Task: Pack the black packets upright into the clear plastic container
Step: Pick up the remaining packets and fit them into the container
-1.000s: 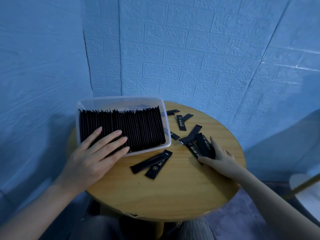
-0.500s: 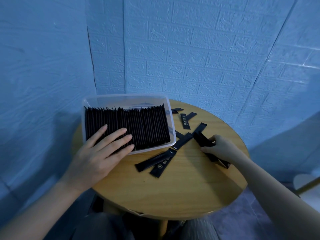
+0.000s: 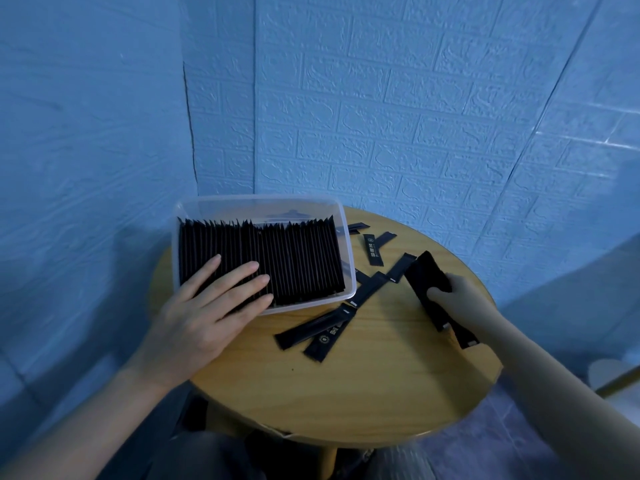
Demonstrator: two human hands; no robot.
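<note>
A clear plastic container (image 3: 349, 258) stands at the back left of a round wooden table (image 3: 363, 386). A dense row of black packets (image 3: 298, 261) stands upright inside it. My left hand (image 3: 211, 310) lies flat with straight fingers on the near left part of that row and over the container's front rim. My right hand (image 3: 460, 303) grips a small bundle of black packets (image 3: 427, 277), lifted slightly above the table at the right. Several loose black packets (image 3: 318, 329) lie flat on the table between the container and my right hand.
Blue textured brick-pattern walls meet in a corner right behind the table. More loose packets (image 3: 373, 249) lie at the back near the container's right side. A pale round object with a gold leg (image 3: 613, 375) stands on the floor at the far right.
My right hand gathered packets from the table and now holds them as a bundle, raised and turned. My left hand has stayed on the packed row.
</note>
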